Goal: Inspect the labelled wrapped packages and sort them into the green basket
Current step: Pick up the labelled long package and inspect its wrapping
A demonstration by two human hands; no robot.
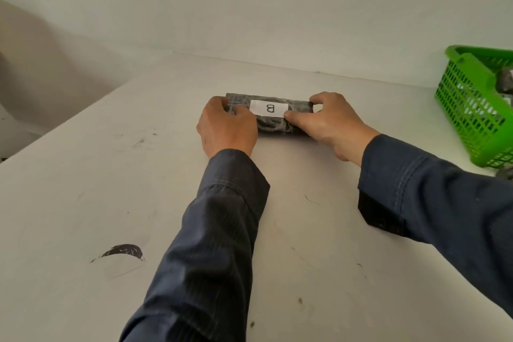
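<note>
Dark sleeves (216,230) reach over the counter (111,189). The left hand (226,130) and right hand (330,125) each grip an end of the package (270,125), fingers (219,103) curled round it, with label (268,108) B face-up (for reading, I judge). The basket (455,57) stands at its three o'clock.

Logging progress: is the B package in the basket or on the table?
Out. The package lies on the table, left hand and right hand gripping it, apart from the basket.

Both forearms reached forward in dark blue sleeves. The left hand (226,128) and right hand (324,122) each gripped one end of the wrapped package (270,126), thumbs on top.
</note>
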